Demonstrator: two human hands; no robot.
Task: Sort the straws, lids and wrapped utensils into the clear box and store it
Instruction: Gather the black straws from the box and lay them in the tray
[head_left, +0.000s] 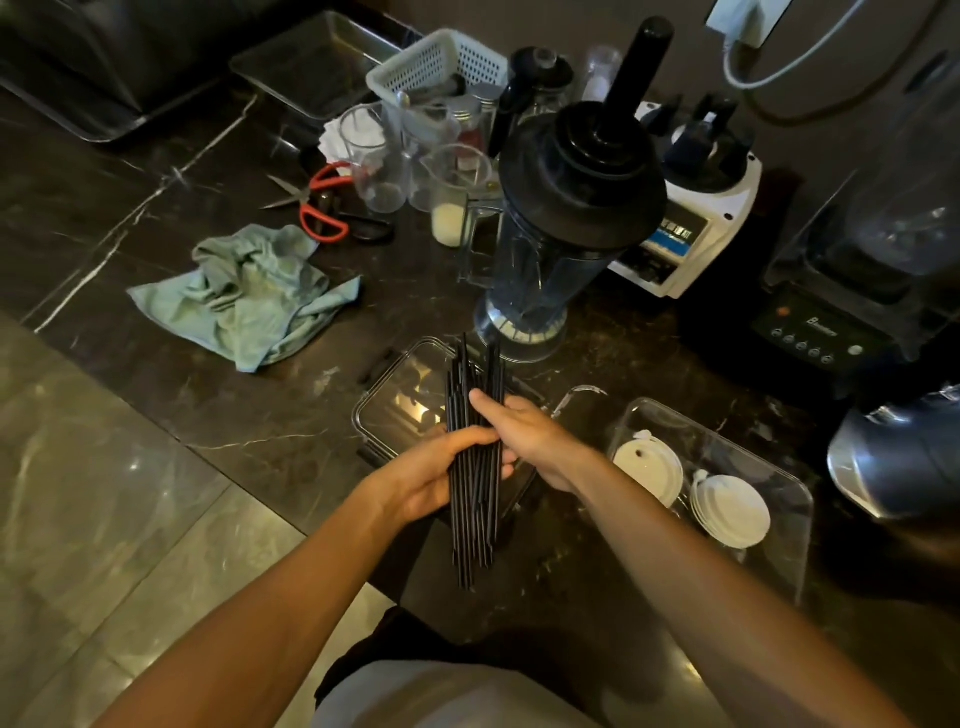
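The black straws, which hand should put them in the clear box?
Probably the right hand. Its fingers already wrap the black straws, and the clear box holding white lids sits on that side. The left hand grips the bundle too, but is farther away.

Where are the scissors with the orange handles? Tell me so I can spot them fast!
Find the dark marble counter, then the crumpled pale green cloth on it. Just behind the cloth lie the orange-handled metal scissors, blades open, the only bright orange thing among clear plastic cups.
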